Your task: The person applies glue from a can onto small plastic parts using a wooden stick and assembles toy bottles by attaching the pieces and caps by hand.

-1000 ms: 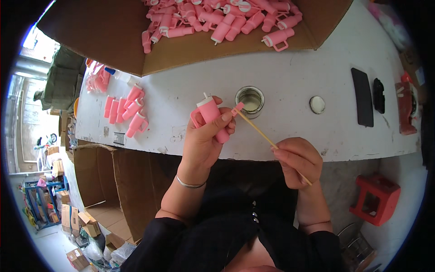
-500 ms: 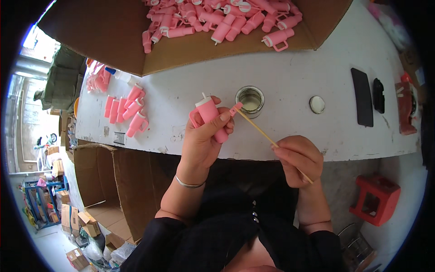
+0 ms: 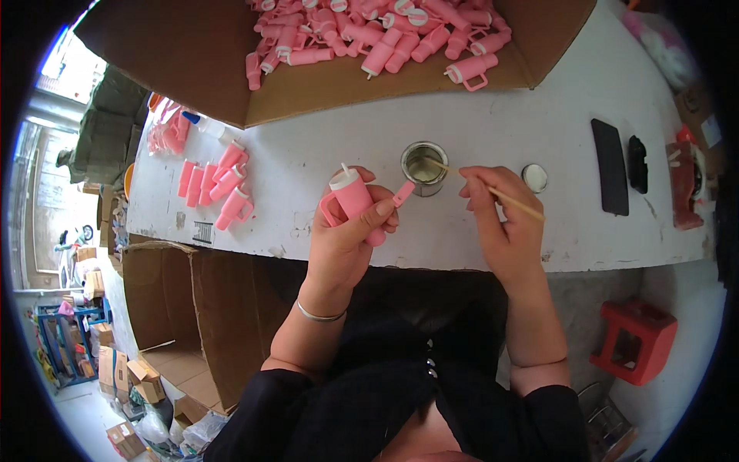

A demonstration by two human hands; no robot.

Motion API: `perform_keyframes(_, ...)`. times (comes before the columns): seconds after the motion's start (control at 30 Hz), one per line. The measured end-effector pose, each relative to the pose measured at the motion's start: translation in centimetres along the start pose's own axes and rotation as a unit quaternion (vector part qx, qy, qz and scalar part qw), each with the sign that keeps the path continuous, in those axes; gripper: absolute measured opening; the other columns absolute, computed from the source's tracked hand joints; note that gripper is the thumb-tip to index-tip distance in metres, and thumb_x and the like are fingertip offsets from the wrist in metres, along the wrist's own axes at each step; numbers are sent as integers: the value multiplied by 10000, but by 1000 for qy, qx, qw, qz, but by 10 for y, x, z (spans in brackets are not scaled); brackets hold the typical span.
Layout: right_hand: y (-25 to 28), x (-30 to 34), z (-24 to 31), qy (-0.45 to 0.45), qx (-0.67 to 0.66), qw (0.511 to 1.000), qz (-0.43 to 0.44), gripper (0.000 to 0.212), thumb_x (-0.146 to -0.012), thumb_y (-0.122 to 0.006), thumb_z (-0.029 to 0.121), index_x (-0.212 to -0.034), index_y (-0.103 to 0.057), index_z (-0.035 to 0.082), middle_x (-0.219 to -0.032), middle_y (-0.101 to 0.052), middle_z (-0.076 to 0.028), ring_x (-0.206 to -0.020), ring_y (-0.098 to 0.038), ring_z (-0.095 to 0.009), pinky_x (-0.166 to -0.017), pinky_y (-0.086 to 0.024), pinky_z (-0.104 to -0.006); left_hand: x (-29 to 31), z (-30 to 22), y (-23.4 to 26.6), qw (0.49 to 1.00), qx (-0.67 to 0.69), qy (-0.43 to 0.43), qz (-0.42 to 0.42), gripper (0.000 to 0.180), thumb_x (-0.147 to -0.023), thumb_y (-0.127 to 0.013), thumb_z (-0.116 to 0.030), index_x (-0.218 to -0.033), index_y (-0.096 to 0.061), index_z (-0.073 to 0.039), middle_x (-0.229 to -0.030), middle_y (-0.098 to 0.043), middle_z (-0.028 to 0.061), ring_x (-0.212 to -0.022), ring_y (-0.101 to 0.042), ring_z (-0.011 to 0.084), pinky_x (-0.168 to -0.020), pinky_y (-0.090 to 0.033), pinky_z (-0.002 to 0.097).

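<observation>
My left hand [image 3: 350,225] is closed around a small pink toy tumbler [image 3: 351,194] with a white lid, a straw and a side handle. From the same fingers a small pink piece [image 3: 403,192] sticks out to the right. Between the fingertips of my right hand [image 3: 504,219] is a thin wooden stick [image 3: 504,198]. Its far tip reaches into an open round metal tin [image 3: 416,148], where a pale liquid shows. On the table left of my left hand lie several pink tumblers [image 3: 226,183].
A large cardboard box [image 3: 323,92] full of pink tumblers stands at the back. To the right are a round lid [image 3: 534,178], a black flat slab [image 3: 610,165] and a small black object [image 3: 637,163]. A blue-capped bottle [image 3: 206,126] lies at the left. Below stand an open carton [image 3: 223,323] and a red stool [image 3: 637,339].
My right hand has moved up and forward, carrying the stick's tip from the small pink piece into the tin. The left hand stays nearly in place with the tumbler.
</observation>
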State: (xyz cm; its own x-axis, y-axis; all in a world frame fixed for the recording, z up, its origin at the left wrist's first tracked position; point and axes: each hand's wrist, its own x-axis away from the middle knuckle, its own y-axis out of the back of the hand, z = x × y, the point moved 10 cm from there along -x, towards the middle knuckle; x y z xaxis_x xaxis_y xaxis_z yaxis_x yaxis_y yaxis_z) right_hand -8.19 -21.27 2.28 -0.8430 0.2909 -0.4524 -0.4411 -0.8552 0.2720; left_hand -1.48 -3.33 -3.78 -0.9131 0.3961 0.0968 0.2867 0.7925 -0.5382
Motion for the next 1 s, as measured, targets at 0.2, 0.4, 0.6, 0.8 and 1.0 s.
perform_keyframes(0.2,-8,-13,4,13,37,999,1,109,-903,-603,35,-977,-630,-40,-784,-617,-116,-659,-587,-180,-597,-455,-269,6,-7,-5,998,-34,-40,17,352,-836,-657,17,-1129,-468,-32,-837,-606,94,-694,-568,158,-615,-436,272)
perform_keyframes(0.4,-14,-14,-13,-71,58,995,30,139,-868,-659,55,-968,-632,-38,-745,-597,-91,-634,-561,-135,-562,-434,-270,11,-13,-2,998,-12,-61,31,337,-830,-669,38,-1086,-469,-49,-866,-628,91,-710,-601,161,-621,-481,279)
perform_keyframes(0.6,-11,33,-21,-187,-38,980,51,307,-834,-697,41,-1118,-593,-14,-825,-590,-54,-757,-590,-115,-674,-482,-254,14,-9,-4,997,15,-48,50,337,-821,-664,53,-1074,-467,-52,-855,-627,84,-713,-599,156,-629,-478,273)
perform_keyframes(0.8,-42,36,12,-18,-211,976,44,485,-771,-749,-16,-1219,-564,-12,-1118,-562,-120,-966,-602,-169,-789,-528,-297,19,-7,-18,996,21,-46,78,334,-837,-655,43,-1093,-462,-49,-872,-634,81,-732,-599,148,-637,-470,269)
perform_keyframes(1.0,-42,40,22,48,-249,967,14,454,-783,-724,-58,-1203,-553,-33,-1123,-540,-124,-941,-613,-179,-800,-535,-297,27,8,-28,986,123,32,111,347,-843,-668,17,-1115,-465,-55,-887,-635,79,-765,-597,141,-673,-470,260)
